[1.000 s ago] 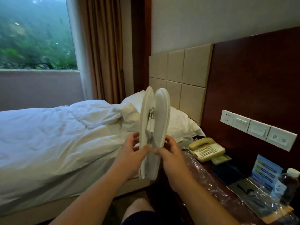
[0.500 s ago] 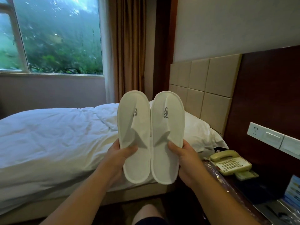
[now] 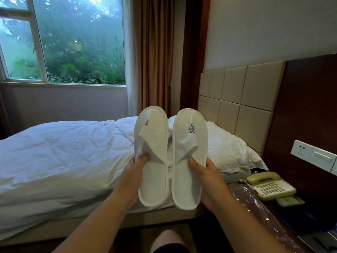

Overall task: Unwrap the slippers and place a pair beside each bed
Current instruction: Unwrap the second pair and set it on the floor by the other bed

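Two white slippers are held upright in front of me, toes up, each with a grey logo on its upper. My left hand [image 3: 134, 177] grips the left slipper [image 3: 152, 156] with its thumb under the upper. The right slipper [image 3: 188, 157] is gripped the same way by my right hand [image 3: 209, 179]. A narrow gap separates the two slippers. Behind them lies a bed [image 3: 60, 157] with a rumpled white duvet and a pillow [image 3: 228, 148] at the headboard end.
A dark nightstand [image 3: 299, 218] stands at the right with a cream telephone [image 3: 269, 185] and crumpled clear plastic wrap [image 3: 255, 203] on it. White wall switches [image 3: 315, 156] sit above it. My knee [image 3: 167, 240] shows at the bottom. Dark floor runs along the bed base.
The slippers were pressed together edge-on a second ago; I have turned them face-on and pulled them slightly apart. The view has shifted left toward the window.
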`<state>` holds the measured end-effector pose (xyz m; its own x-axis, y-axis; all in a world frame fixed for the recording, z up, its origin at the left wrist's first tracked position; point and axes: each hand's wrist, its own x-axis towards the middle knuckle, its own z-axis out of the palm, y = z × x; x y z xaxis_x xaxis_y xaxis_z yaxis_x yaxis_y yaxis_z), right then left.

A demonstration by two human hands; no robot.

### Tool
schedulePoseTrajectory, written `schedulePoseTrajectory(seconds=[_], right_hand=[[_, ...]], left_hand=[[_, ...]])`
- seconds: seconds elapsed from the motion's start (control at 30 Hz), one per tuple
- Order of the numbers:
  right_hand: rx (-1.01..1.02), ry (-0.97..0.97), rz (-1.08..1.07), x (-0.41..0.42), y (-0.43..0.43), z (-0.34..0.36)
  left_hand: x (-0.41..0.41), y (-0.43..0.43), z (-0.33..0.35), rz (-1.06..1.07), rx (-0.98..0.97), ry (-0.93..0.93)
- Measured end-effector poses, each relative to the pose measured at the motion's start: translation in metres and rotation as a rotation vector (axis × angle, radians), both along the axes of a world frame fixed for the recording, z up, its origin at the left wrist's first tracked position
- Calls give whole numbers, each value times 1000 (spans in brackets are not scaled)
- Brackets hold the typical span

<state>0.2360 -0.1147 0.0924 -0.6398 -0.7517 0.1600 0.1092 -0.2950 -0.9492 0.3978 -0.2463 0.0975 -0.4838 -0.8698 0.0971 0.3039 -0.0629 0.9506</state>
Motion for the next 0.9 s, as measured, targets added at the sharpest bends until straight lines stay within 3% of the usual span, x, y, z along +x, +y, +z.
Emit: schedulePoseTrajectory(seconds=[0.13, 0.33, 0.47, 0.57, 0.63, 0.67, 0.73, 0.8, 0.9], right_hand=[[91, 42, -150, 13, -8, -1], [71, -35, -40, 49, -16, 5], [-24, 78, -19, 63, -15, 5], [13, 128, -125, 59, -16, -2], [31, 148, -178, 56, -17, -8], [36, 163, -195, 55, -18, -11], [45, 186, -212, 58, -20, -18], [42, 194, -212, 65, -22, -21], [21, 212, -200, 77, -27, -18]], left_hand=[[2, 4, 0, 62, -126, -136], [-6, 20, -6, 193, -328, -351], [-4, 22, -11, 209, -440, -416], [7, 12, -1, 181, -502, -694], [14, 2, 9, 130, -444, -905], [17, 1, 14, 49, -314, -909], [23, 6, 24, -244, 117, -672], [20, 6, 31, -370, 416, -264], [5, 16, 36, -93, 433, 129]])
